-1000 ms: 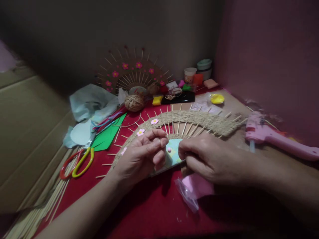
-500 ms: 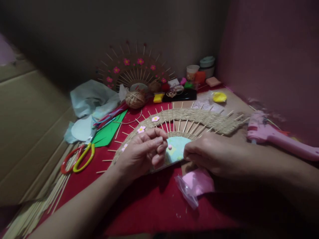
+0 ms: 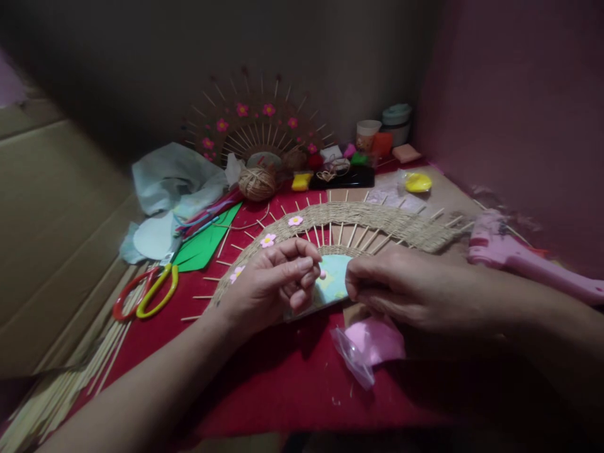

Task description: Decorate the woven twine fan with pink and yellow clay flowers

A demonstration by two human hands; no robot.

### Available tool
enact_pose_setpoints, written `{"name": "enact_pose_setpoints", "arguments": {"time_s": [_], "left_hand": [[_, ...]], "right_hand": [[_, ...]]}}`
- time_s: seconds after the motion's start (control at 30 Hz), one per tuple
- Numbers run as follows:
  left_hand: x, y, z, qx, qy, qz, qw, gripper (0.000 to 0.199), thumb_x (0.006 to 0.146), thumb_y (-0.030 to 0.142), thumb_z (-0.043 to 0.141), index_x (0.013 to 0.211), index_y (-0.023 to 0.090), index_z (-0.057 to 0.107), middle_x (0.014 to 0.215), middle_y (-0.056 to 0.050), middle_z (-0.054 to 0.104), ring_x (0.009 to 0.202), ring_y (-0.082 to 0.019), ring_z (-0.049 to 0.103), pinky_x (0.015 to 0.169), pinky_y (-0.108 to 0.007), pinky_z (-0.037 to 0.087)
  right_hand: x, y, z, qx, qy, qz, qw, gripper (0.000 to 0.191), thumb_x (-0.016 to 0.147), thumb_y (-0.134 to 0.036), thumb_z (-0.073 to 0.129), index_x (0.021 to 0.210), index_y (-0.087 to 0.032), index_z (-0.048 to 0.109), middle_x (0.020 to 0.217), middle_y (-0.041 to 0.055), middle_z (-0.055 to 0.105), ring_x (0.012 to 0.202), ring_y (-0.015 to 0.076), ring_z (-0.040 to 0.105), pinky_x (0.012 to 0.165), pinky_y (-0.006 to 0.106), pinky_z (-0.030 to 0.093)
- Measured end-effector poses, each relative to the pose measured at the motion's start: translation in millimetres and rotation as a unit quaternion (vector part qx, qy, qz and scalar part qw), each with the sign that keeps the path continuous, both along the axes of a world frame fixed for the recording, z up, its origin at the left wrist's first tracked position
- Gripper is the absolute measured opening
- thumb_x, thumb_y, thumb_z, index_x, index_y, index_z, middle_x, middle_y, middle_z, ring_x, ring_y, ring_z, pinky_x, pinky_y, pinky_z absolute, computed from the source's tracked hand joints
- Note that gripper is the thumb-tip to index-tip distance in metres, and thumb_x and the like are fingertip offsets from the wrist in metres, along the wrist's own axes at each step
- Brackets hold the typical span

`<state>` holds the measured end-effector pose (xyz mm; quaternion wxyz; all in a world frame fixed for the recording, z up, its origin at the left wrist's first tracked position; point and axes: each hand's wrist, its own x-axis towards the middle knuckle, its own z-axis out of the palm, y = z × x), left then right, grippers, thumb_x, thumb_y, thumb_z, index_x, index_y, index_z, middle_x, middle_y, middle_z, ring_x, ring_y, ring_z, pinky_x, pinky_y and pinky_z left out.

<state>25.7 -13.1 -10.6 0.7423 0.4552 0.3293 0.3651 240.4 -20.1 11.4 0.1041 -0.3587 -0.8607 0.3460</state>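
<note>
While the left hand (image 3: pixel 280 277) curls over the woven fan (image 3: pixel 377 221), its fingertips pinched together, the pale blue base (image 3: pixel 336 275) shows between the hands, and the right hand (image 3: pixel 391 283) is clenched, though what either grips cannot be told.

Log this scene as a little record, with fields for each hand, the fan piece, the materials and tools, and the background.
left hand: fingers curled over the woven fan; any small thing held can't be made out
right hand: fingers bent in, fingertips hidden
woven fan: thin sticks radiating, blue patterned panel at the center
pink flowers: three visible on the fan's left side, yellow centers
pink clay: in clear plastic, below the right hand
scissors: far left, red and yellow handles
glue gun: pink, far right
background: twine ball, second flowered fan
</note>
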Motion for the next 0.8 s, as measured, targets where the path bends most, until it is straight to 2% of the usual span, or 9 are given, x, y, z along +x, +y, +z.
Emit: {"name": "enact_pose_setpoints", "arguments": {"time_s": [0.1,0.2,0.27,0.37,0.57,0.67,0.73,0.8], "left_hand": [[0,0,-0.3,0.004,0.004,-0.001,1.0,0.01,0.079,0.019,0.064,0.085,0.013,0.058,0.059,0.002,0.054,0.04,-0.003,0.044,0.04,-0.014,0.031],[0,0,-0.6,0.01,0.002,-0.001,1.0,0.01,0.079,0.02,0.064,0.084,0.013,0.058,0.059,0.002,0.055,0.04,-0.002,0.044,0.04,-0.014,0.031],[0,0,-0.8,0.013,0.0,-0.007,1.0,0.01,0.079,0.019,0.063,0.084,0.013,0.058,0.059,0.002,0.054,0.04,-0.003,0.044,0.04,-0.014,0.031],[0,-1,-0.5,0.016,0.003,-0.017,1.0,0.007,0.08,0.018,0.062,0.084,0.014,0.058,0.058,0.002,0.054,0.04,-0.003,0.044,0.039,-0.014,0.031],[-2,-1,-1.1,0.035,-0.013,-0.037,0.999,0.005,0.08,0.018,0.061,0.081,0.014,0.06,0.058,0.003,0.049,0.041,-0.004,0.041,0.039,-0.015,0.033],[-7,0,-2.9,0.055,-0.018,-0.066,0.996,0.007,0.08,0.022,0.062,0.078,0.015,0.062,0.056,0.003,0.046,0.042,-0.005,0.039,0.04,-0.018,0.032],[-11,1,-2.8,0.078,-0.003,-0.081,0.994,0.009,0.079,0.024,0.063,0.075,0.016,0.063,0.057,0.002,0.048,0.043,-0.006,0.04,0.041,-0.02,0.031],[-15,1,-0.2,0.121,0.034,-0.095,0.987,0.011,0.077,0.025,0.066,0.073,0.015,0.064,0.058,0.001,0.05,0.047,-0.008,0.042,0.045,-0.022,0.032]], "right_hand": [[1,0,0.3,0.002,-0.012,-0.006,1.0,0.01,0.083,-0.016,0.052,0.073,-0.019,0.052,0.066,-0.0027,0.053,0.056,0.0095,0.045,0.05,0.022,0.032],[4,-4,2.0,0.017,-0.05,0.034,0.998,0.013,0.085,-0.018,0.049,0.073,-0.02,0.053,0.068,-0.002,0.053,0.058,0.0108,0.045,0.052,0.023,0.032],[6,-8,2.8,0.04,-0.069,0.065,0.995,0.008,0.084,-0.026,0.053,0.078,-0.021,0.055,0.074,-0.0007,0.055,0.065,0.013,0.048,0.054,0.024,0.033],[6,-16,0.7,0.079,-0.093,0.078,0.989,0.018,0.076,-0.035,0.063,0.086,-0.022,0.056,0.083,0.0009,0.055,0.069,0.0153,0.049,0.055,0.025,0.033],[-3,-21,-10.4,0.143,-0.124,0.076,0.979,0.002,0.072,-0.021,0.058,0.073,-0.02,0.056,0.072,0.0005,0.051,0.048,0.0093,0.032,0.044,0.025,0.02],[-6,-20,-10.5,0.142,-0.154,0.055,0.976,0.005,0.073,-0.021,0.054,0.068,-0.019,0.054,0.062,-0.0006,0.048,0.042,0.0083,0.023,0.04,0.025,0.016],[-7,-18,-7.8,0.131,-0.159,0.047,0.977,0.008,0.075,-0.025,0.053,0.07,-0.019,0.055,0.061,-0.0002,0.05,0.043,0.0089,0.028,0.041,0.024,0.018],[-5,-16,-3.9,0.118,-0.129,0.049,0.983,0.01,0.076,-0.029,0.055,0.074,-0.019,0.056,0.066,0.0007,0.054,0.05,0.0104,0.039,0.044,0.023,0.024]]}}
